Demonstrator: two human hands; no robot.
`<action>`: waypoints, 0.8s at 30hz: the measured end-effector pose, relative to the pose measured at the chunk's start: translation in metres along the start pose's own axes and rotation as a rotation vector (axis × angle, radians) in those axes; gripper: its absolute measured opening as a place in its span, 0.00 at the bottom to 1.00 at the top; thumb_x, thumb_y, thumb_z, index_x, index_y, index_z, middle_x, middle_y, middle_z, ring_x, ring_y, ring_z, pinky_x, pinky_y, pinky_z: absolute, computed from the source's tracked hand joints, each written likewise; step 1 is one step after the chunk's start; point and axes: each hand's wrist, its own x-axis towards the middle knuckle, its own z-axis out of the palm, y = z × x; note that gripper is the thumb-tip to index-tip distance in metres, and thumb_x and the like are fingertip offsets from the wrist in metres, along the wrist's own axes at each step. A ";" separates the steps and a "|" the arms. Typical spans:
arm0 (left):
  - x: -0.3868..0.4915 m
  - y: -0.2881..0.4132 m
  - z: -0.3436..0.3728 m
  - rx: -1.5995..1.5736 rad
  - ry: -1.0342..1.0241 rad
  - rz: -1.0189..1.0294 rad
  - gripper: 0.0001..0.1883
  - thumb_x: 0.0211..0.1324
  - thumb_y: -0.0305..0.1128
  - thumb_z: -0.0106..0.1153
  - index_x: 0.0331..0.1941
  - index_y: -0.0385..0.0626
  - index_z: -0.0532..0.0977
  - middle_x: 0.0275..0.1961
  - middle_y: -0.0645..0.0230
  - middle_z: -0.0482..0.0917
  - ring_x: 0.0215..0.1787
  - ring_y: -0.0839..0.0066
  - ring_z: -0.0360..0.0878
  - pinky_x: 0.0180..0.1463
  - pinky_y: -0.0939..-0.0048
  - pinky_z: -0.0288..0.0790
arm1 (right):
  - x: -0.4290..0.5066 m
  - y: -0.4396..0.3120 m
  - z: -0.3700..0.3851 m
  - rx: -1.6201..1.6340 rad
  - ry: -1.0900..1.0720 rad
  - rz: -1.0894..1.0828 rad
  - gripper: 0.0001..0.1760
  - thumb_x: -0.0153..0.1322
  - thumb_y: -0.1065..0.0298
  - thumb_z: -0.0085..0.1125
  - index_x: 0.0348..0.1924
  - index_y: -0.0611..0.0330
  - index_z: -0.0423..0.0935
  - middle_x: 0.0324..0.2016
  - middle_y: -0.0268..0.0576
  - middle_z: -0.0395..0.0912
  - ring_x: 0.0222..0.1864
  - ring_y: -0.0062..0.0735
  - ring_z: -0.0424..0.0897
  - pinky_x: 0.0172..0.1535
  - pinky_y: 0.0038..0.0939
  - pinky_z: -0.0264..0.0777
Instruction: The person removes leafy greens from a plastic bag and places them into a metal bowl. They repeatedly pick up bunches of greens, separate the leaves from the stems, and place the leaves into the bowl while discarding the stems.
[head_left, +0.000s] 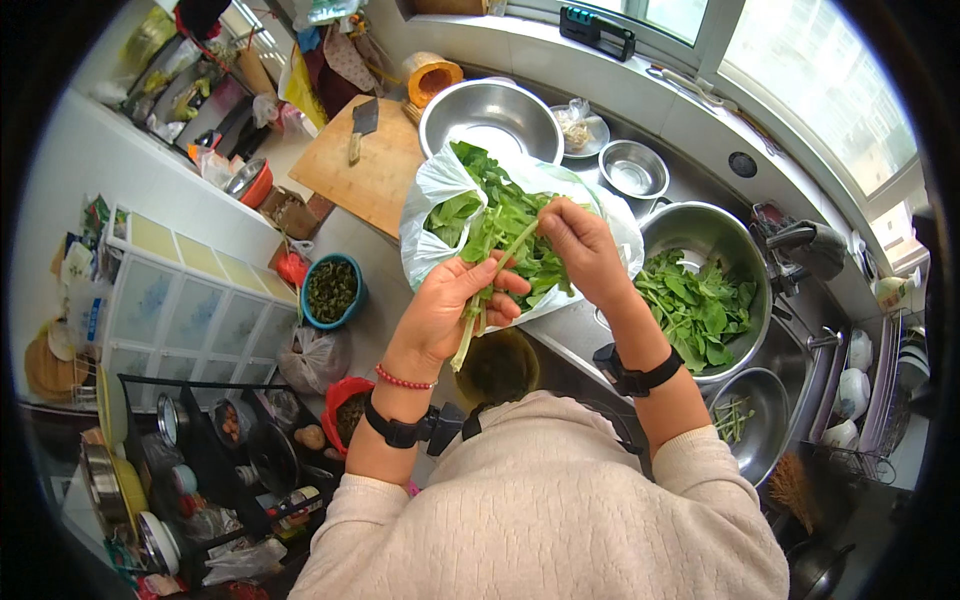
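Observation:
My left hand (459, 301) holds a few stalks of a leafy green vegetable (466, 336), their pale cut ends sticking out below the palm. One stem runs up to my right hand (581, 244), whose thumb and fingers pinch its upper end. Beneath both hands lies an opened white plastic bag (616, 217) full of leafy greens (517, 196). To the right of my right hand, a large steel pot (754, 259) contains loose picked leaves (694, 307). Below it, a steel bowl (776, 405) has short stem pieces (731, 418) in it.
A cleaver (364, 120) rests on a wooden cutting board (322, 161) at upper left. Behind the bag stand a wide steel basin (491, 97), a cut pumpkin (433, 77) and a small steel bowl (634, 169). A blue tub of dark greens (332, 291) is on the floor.

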 end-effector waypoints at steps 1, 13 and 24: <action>0.000 0.001 0.002 0.003 -0.013 0.018 0.15 0.75 0.38 0.54 0.51 0.37 0.77 0.39 0.57 0.87 0.29 0.75 0.86 0.31 0.76 0.79 | -0.002 0.000 0.004 0.143 0.021 0.119 0.09 0.81 0.65 0.53 0.38 0.59 0.76 0.28 0.28 0.71 0.29 0.17 0.67 0.34 0.22 0.63; -0.022 0.011 -0.001 -0.046 -0.080 -0.128 0.13 0.78 0.35 0.47 0.48 0.37 0.75 0.26 0.69 0.78 0.15 0.85 0.66 0.19 0.82 0.59 | -0.001 -0.012 -0.004 -0.685 0.012 -0.527 0.03 0.71 0.75 0.60 0.35 0.63 0.75 0.28 0.40 0.74 0.29 0.37 0.76 0.34 0.33 0.70; -0.070 0.020 -0.015 -0.402 -0.420 -0.102 0.13 0.78 0.30 0.39 0.48 0.30 0.70 0.20 0.66 0.77 0.09 0.85 0.64 0.14 0.79 0.58 | 0.008 -0.051 -0.024 0.054 0.152 0.060 0.11 0.78 0.60 0.59 0.45 0.57 0.79 0.26 0.29 0.72 0.26 0.17 0.70 0.31 0.24 0.68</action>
